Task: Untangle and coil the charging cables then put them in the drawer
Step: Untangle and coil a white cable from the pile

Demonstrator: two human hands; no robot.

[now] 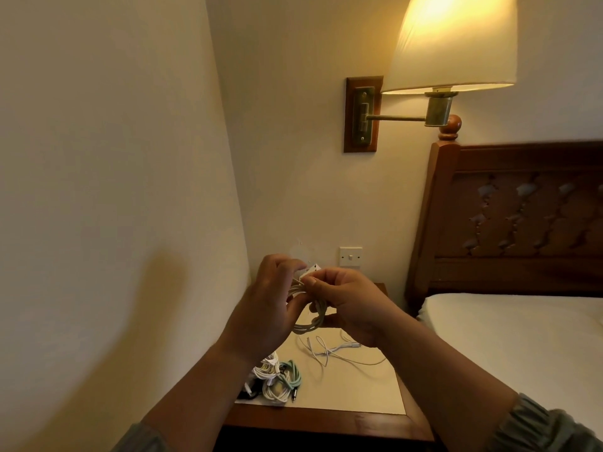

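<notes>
The coiled cable (pixel 308 321) between your left hand (pixel 269 301) and right hand (pixel 354 305) was white. Below your right hand a loose cable (pixel 329 352) was white too; below your left, a mint-green bundle (pixel 292 375) sat beside white bundles (pixel 270 383). The tabletop (pixel 359 389) was cream, edged reddish-brown. Your sleeves (pixel 538 429) were grey-green.

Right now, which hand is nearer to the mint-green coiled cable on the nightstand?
Left. The left hand is in the air above the mint-green cable; the right hand is farther right, above the loose white cable.
</notes>
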